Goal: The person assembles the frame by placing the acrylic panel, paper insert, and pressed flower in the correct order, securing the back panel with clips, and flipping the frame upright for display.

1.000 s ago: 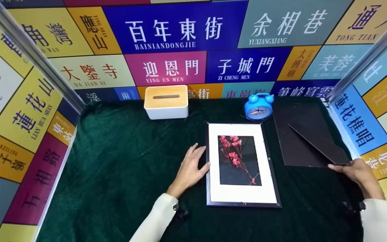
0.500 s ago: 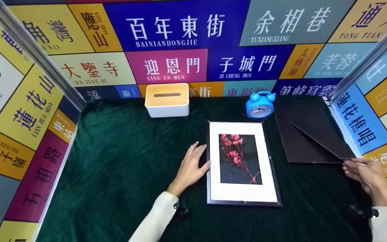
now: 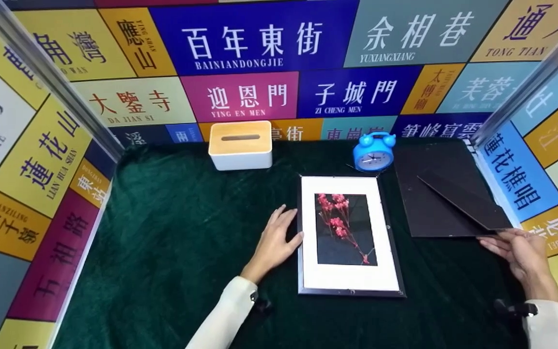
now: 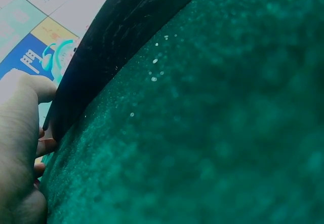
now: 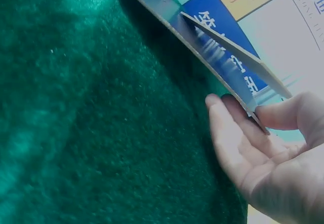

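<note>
A dark photo frame [image 3: 351, 293] lies on the green cloth, with a white mat [image 3: 310, 242] around a picture of pink flowers [image 3: 344, 228]. My left hand [image 3: 274, 242] rests at its left side, fingers relaxed; in the left wrist view the fingertips touch the frame's dark edge [image 4: 96, 57]. To the right lies a black backing board [image 3: 429, 213] with its stand flap [image 3: 465, 203] raised at an angle. My right hand [image 3: 526, 252] pinches the board's near right corner. The right wrist view has the thumb [image 5: 278, 115] above the board and fingers beneath.
Behind the frame stands a blue alarm clock [image 3: 373, 152]. A white tissue box [image 3: 240, 157] with a wooden lid sits at the back, left of it. Printed panels [image 3: 250, 97] wall in the back and both sides; the board lies close to the right one.
My right hand has shifted its hold at the board's corner, moving right and then slightly back left. The board and frame stay nearly in place, and my left hand has not moved.
</note>
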Demonstrator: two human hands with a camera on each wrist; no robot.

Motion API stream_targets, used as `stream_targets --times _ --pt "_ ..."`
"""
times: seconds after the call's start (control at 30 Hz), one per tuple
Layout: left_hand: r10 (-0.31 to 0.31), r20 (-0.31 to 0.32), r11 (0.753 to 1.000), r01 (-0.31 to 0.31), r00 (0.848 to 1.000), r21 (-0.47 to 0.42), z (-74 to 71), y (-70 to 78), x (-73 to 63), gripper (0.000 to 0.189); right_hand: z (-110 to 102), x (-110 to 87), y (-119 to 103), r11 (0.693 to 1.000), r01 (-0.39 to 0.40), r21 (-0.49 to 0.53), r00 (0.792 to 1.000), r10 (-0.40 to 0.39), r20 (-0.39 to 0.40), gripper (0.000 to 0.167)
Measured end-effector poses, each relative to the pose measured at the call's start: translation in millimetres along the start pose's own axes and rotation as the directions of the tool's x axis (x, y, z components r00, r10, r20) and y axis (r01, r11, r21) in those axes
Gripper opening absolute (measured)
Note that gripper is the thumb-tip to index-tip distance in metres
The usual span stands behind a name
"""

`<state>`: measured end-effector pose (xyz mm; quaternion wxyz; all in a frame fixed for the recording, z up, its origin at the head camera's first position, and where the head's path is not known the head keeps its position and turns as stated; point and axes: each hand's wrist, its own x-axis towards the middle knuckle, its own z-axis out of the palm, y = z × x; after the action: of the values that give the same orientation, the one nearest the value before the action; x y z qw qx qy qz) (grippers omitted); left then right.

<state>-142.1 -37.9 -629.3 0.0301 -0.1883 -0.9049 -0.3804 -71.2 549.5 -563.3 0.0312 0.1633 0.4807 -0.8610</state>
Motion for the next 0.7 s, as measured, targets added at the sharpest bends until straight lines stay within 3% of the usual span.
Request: stream_targets --times 0.3,0.7 --pt "-0.015 0.01 1.0 0.015 1.0 0.006 0.3 0.2 -0.3 0.065 3 -7.1 2 0.971 0.042 0.234 0.999 -0.038 -0.019 0.034" --pt "-0.006 0.006 1.0 0.006 1.0 -0.001 0.3 0.9 -1.0 0.064 8 -27.6 2 0.926 0.102 0.364 0.994 -0.084 -0.064 0.032"
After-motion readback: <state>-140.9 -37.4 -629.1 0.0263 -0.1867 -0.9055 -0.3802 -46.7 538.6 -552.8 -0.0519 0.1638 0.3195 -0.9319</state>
